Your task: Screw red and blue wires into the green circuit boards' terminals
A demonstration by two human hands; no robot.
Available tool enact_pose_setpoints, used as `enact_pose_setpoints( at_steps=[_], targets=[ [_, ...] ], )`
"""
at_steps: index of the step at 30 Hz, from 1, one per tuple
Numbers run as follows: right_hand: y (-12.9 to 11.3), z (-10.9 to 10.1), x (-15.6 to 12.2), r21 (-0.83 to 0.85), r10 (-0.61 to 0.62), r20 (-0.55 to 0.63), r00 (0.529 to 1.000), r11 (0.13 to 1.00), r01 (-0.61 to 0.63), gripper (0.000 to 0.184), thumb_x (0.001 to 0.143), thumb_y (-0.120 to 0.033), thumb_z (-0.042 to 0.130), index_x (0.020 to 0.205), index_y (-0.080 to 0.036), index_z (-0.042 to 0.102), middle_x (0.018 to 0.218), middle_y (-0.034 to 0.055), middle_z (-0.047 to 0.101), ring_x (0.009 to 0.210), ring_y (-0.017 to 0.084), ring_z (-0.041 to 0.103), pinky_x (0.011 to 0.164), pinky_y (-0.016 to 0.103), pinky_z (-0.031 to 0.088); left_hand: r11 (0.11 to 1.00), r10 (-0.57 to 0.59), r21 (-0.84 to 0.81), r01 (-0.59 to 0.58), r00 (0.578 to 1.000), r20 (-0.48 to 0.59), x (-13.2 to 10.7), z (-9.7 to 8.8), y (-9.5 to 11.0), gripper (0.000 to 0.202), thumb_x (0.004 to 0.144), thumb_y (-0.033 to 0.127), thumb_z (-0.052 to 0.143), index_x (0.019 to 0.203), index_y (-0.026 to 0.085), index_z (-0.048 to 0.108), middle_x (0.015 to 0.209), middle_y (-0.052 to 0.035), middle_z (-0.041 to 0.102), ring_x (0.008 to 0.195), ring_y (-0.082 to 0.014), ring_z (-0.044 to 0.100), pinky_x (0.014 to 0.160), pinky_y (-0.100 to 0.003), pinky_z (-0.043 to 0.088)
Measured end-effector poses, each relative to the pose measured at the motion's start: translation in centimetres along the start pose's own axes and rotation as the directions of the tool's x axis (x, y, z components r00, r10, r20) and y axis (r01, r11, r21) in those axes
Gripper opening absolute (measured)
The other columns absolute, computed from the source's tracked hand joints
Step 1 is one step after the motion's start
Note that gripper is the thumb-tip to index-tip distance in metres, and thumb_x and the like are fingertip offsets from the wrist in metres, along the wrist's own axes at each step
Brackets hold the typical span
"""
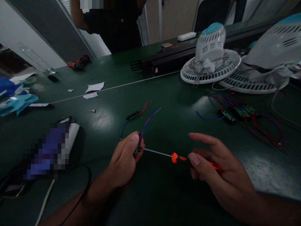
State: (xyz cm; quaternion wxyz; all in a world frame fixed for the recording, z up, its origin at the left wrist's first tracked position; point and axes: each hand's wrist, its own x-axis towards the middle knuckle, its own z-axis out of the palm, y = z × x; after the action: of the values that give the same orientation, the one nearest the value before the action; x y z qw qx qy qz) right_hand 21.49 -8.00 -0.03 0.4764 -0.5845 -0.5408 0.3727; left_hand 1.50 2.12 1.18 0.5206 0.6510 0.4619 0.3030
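Observation:
Pinched in my left hand (128, 157) is a small green circuit board (136, 152), mostly hidden by the fingers. Red and blue wires (146, 124) rise from it, and a red wire hangs below. My right hand (211, 166) grips an orange and black screwdriver (181, 158) by its handle, with the index finger stretched out. The screwdriver's thin shaft points left, and its tip meets the board's edge at my left fingertips. Just beyond my left hand, another small board (133, 115) with one red and one blue wire lies on the dark green table (169, 125).
Several wired circuit boards (245, 111) lie at the right, below two upturned white fans (209, 67). Long black bars (164, 64) stretch along the back. On the left are a pixelated device (47, 150), cables, paper scraps (95, 87) and a plastic bottle (35, 56). A person (113, 25) stands across the table.

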Motion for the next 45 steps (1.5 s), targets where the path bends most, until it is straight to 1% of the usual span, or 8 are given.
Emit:
enact_pose_setpoints(
  at_steps=[6,12,15,18,22,29,39,45],
  targets=[
    [0.09,-0.07,-0.22,-0.003,0.007,-0.013,1.000,1.000,-0.007,0.030,0.096,-0.028,0.051,0.126,-0.027,0.044,0.062,-0.0066,0.057,0.050,0.012,0.055,0.043,0.022,0.044,1.000,0.007,0.011,-0.007,1.000,0.019,-0.05,-0.13,-0.03,0.039,0.096,0.038,0.029,0.066,0.022,0.048,0.053,0.0041,0.042,0.047,-0.0128,0.036,0.046,-0.028,0.031],
    [-0.11,0.00,-0.08,0.033,-0.005,-0.033,0.999,0.999,0.006,0.033,0.092,-0.025,0.057,0.123,-0.027,0.045,0.066,-0.0063,0.058,0.050,0.010,0.054,0.043,0.020,0.045,0.999,-0.033,-0.018,0.033,0.999,-0.017,0.03,0.01,0.22,0.037,0.093,0.042,0.035,0.065,0.022,0.049,0.053,0.0037,0.043,0.046,-0.0127,0.035,0.044,-0.028,0.030],
    [-0.02,-0.01,-0.20,0.113,0.057,-0.015,0.998,0.992,-0.055,0.032,0.093,-0.030,0.056,0.123,-0.028,0.048,0.070,-0.0046,0.060,0.055,0.011,0.058,0.046,0.020,0.047,0.999,-0.031,-0.009,0.031,0.999,-0.015,0.04,0.04,0.25,0.037,0.094,0.040,0.034,0.065,0.021,0.050,0.054,0.0034,0.043,0.047,-0.0126,0.037,0.045,-0.027,0.031],
    [0.16,-0.06,-0.41,0.170,0.126,0.013,0.992,0.977,-0.126,0.033,0.098,-0.040,0.046,0.128,-0.026,0.048,0.066,-0.0028,0.064,0.056,0.014,0.062,0.045,0.022,0.048,1.000,-0.019,-0.005,0.019,1.000,-0.017,0.03,-0.01,0.15,0.038,0.094,0.040,0.033,0.065,0.022,0.049,0.054,0.0034,0.043,0.047,-0.0127,0.037,0.045,-0.028,0.032],
    [0.05,-0.04,-0.35,0.101,0.197,-0.005,0.980,0.975,-0.196,0.035,0.099,-0.044,0.041,0.125,-0.023,0.050,0.052,-0.0053,0.059,0.045,0.013,0.057,0.039,0.021,0.045,1.000,-0.008,-0.007,0.008,1.000,-0.001,0.00,-0.09,0.02,0.039,0.095,0.041,0.033,0.065,0.022,0.050,0.053,0.0035,0.042,0.047,-0.0130,0.037,0.045,-0.028,0.031],
    [-0.16,-0.06,-0.40,0.012,-0.001,-0.027,1.000,1.000,0.001,0.028,0.097,-0.026,0.049,0.125,-0.028,0.044,0.059,-0.0078,0.057,0.046,0.010,0.054,0.040,0.019,0.043,1.000,-0.013,-0.021,0.013,1.000,-0.015,-0.04,0.00,0.08,0.038,0.094,0.039,0.035,0.064,0.021,0.049,0.054,0.0034,0.042,0.048,-0.0126,0.037,0.045,-0.027,0.032],
    [-0.10,-0.03,-0.07,-0.016,-0.053,-0.031,0.998,0.998,0.052,0.038,0.091,-0.024,0.056,0.125,-0.035,0.043,0.067,-0.0071,0.057,0.048,0.010,0.053,0.042,0.020,0.045,0.999,-0.030,-0.028,0.030,0.999,-0.011,-0.09,-0.08,-0.19,0.038,0.095,0.039,0.033,0.066,0.021,0.050,0.057,0.0033,0.042,0.049,-0.0132,0.038,0.046,-0.027,0.033],
    [-0.13,-0.04,-0.25,-0.032,0.000,-0.079,0.997,0.999,-0.003,0.040,0.087,-0.031,0.062,0.126,-0.028,0.051,0.066,-0.0040,0.060,0.047,0.013,0.055,0.041,0.025,0.045,1.000,-0.006,0.003,0.006,1.000,0.000,-0.06,-0.08,-0.13,0.039,0.096,0.037,0.030,0.066,0.022,0.049,0.054,0.0038,0.042,0.048,-0.0126,0.037,0.045,-0.026,0.032]
  ],
)
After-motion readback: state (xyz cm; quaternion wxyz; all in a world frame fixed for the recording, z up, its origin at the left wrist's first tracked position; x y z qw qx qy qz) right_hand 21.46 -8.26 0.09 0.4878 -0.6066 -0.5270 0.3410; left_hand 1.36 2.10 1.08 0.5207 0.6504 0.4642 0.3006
